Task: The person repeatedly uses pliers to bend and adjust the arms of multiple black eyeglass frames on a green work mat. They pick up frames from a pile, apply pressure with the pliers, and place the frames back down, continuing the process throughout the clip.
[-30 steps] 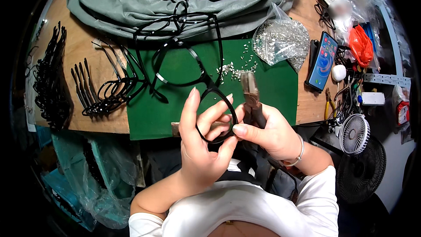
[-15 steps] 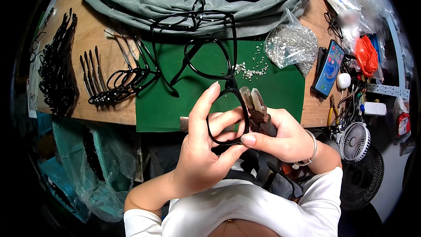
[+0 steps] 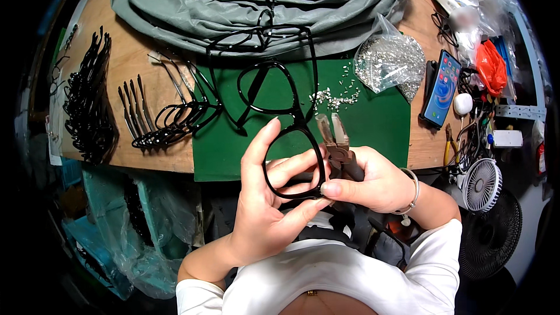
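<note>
A black eyeglass frame (image 3: 298,115) without lenses stands on end over the green mat. My left hand (image 3: 258,213) has its fingers round the lower rim, some of them showing through the opening. In my right hand (image 3: 376,182) are pliers (image 3: 338,153), jaws pointing away from me and parted, with nothing visible between them. The right thumb presses the lower end of the frame, close to the left thumb tip. Small silvery metal pieces (image 3: 337,101) lie loose on the mat beyond the pliers, beside a clear bag (image 3: 389,61) full of similar pieces.
Black glasses (image 3: 312,61) rest at the mat's far side against grey cloth (image 3: 169,0). Several frames (image 3: 175,125) and a heap of black glasses parts (image 3: 87,105) occupy the left. A phone (image 3: 440,93), yellow-handled pliers (image 3: 448,143) and a white fan (image 3: 482,184) are at right.
The view has shifted slightly. The held frame has moved a little left relative to the mat, and the pliers have turned, their jaws now showing more widely apart. Both hands keep their hold.
</note>
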